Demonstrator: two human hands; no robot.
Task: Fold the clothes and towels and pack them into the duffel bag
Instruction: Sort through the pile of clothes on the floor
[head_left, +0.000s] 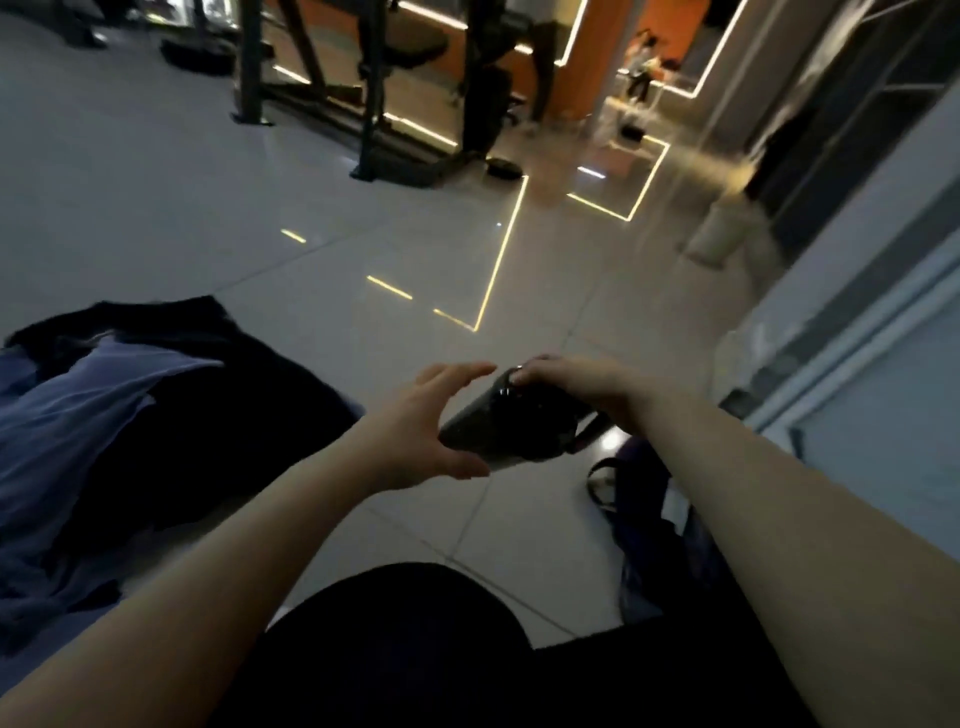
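Clothes (119, 415) heaped on pale floor tiles (208, 218) at lower left of frame: dark garment spread flat, pale blue garment (78, 415) crumpled across it. Unfolded, untouched by either hand.

Small dark object (511, 421) at centre of frame, glossy, held above the floor; blurred, identity not discernible. Right hand (582, 387) over its top, fingers curled round the upper edge, gripping it. Left hand (431, 421) just beside the object's near-left side, fingers spread and straight, thumb reaching under the lower end, palm turned toward the object; open, contact with the object uncertain. Both forearms bare, entering from the lower corners.

Dark blue fabric with a looped strap (649, 519) on the floor at lower right, partly hidden behind the right forearm; possibly the duffel bag, not confirmable.

Dark-clothed knee (415, 649) at bottom centre.

Black gym equipment frames (374, 93) across upper centre, standing on the tiles. Thin yellow light strips (498, 260) reflected on the floor in mid-frame. Orange wall panel (597, 52) at upper right of centre. Grey partition (857, 260) along the right edge. Pale bin-like shape (719, 234) near its foot, blurred.
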